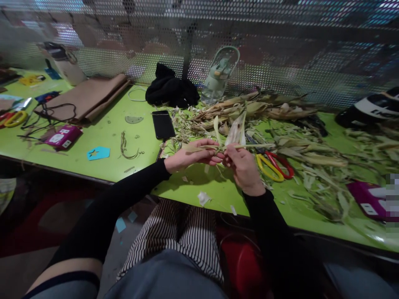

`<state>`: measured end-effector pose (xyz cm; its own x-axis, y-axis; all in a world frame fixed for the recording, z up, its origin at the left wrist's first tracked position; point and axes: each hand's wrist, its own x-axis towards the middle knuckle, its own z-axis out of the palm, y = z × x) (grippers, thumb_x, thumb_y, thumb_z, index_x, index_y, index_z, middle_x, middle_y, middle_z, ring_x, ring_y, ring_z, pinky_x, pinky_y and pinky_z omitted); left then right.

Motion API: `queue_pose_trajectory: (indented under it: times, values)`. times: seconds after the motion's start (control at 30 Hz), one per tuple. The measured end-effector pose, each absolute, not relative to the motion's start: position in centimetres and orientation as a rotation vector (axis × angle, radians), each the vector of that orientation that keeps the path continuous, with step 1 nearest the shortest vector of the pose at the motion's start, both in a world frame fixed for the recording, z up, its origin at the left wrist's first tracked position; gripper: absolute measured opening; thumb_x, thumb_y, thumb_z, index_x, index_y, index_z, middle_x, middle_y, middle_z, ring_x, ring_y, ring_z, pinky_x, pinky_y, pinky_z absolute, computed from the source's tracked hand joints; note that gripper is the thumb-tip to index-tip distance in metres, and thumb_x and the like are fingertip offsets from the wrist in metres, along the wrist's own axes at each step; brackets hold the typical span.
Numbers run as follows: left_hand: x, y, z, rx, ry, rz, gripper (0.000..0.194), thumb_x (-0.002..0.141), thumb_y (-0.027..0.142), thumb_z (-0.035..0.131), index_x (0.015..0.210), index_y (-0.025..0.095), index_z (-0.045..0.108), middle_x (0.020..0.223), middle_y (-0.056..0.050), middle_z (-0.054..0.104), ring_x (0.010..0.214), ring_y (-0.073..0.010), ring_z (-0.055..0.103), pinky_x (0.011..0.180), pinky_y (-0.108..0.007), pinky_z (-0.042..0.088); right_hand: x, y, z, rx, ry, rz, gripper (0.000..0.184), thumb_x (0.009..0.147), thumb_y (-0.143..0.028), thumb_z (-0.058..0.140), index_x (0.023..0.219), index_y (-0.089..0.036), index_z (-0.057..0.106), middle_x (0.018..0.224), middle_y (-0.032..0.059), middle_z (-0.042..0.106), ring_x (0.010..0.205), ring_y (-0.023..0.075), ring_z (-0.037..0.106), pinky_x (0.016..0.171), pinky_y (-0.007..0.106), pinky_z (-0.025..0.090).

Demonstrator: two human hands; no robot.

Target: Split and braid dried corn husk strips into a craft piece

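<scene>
Pale dried corn husk strips [236, 132] are pinched between my two hands above the front part of the green table [183, 189]. My left hand [199, 153] has its fingers curled around the left end of the husk strips. With thumb and index finger, my right hand [242, 166] grips the same bundle, and one wide leaf stands up behind the fingers. A thin strip sticks out to the right past the right hand. Scissors with a yellow and a red handle [274, 166] lie just right of that hand, their blades hidden under husks.
Behind my hands is a heap of corn husks [249, 106], with more scraps [324, 166] spread to the right. A black phone [163, 124], a green bottle [217, 79], black cloth [171, 89], a purple box [64, 137] and a brown folder [90, 97] stand around. Perforated metal closes the back.
</scene>
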<state>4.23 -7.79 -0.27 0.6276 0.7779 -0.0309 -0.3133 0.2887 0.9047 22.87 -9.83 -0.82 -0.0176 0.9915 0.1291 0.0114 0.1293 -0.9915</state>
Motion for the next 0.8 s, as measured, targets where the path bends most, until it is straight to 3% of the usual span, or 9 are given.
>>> queue_pose_trajectory:
  times: [0.23, 0.5, 0.67, 0.8]
  values:
    - [4.2, -7.6, -0.2, 1.109, 0.553, 0.697, 0.026, 0.096, 0.022, 0.063, 0.119, 0.015, 0.055, 0.103, -0.008, 0.075, 0.074, -0.0091, 0.072, 0.069, -0.022, 0.057, 22.7, -10.3, -0.6, -1.223, -1.363, 1.022, 0.051, 0.075, -0.07, 0.074, 0.077, -0.02, 0.063, 0.064, -0.0027, 0.059, 0.054, 0.0095, 0.049, 0.05, 0.023, 0.038]
    - [4.6, -6.9, -1.5, 1.333, 0.606, 0.765, 0.029, 0.09, 0.037, 0.071, 0.102, 0.016, 0.055, 0.068, 0.003, 0.065, 0.057, -0.0086, 0.065, 0.057, -0.02, 0.052, 22.7, -10.0, -0.8, -1.192, -1.635, 1.046, 0.043, 0.075, -0.06, 0.08, 0.087, -0.021, 0.067, 0.079, 0.0009, 0.071, 0.072, 0.0171, 0.065, 0.069, 0.031, 0.052]
    - [4.5, -7.2, -1.7, 1.538, 0.736, 0.815, 0.023, 0.096, 0.035, 0.061, 0.108, 0.015, 0.057, 0.07, 0.002, 0.065, 0.056, -0.0079, 0.061, 0.054, -0.02, 0.048, 23.0, -10.1, -0.8, -1.204, -1.601, 1.089, 0.037, 0.078, -0.056, 0.078, 0.082, -0.02, 0.068, 0.079, 0.0015, 0.071, 0.072, 0.0163, 0.064, 0.073, 0.032, 0.052]
    - [4.3, -7.2, -1.6, 1.85, 0.876, 1.005, 0.016, 0.096, 0.032, 0.06, 0.099, 0.016, 0.062, 0.074, 0.001, 0.064, 0.063, -0.0087, 0.057, 0.06, -0.022, 0.044, 23.0, -10.2, -0.6, -1.228, -1.596, 0.993, 0.032, 0.08, -0.051, 0.077, 0.08, -0.02, 0.067, 0.078, 0.0011, 0.068, 0.07, 0.0155, 0.061, 0.071, 0.031, 0.05]
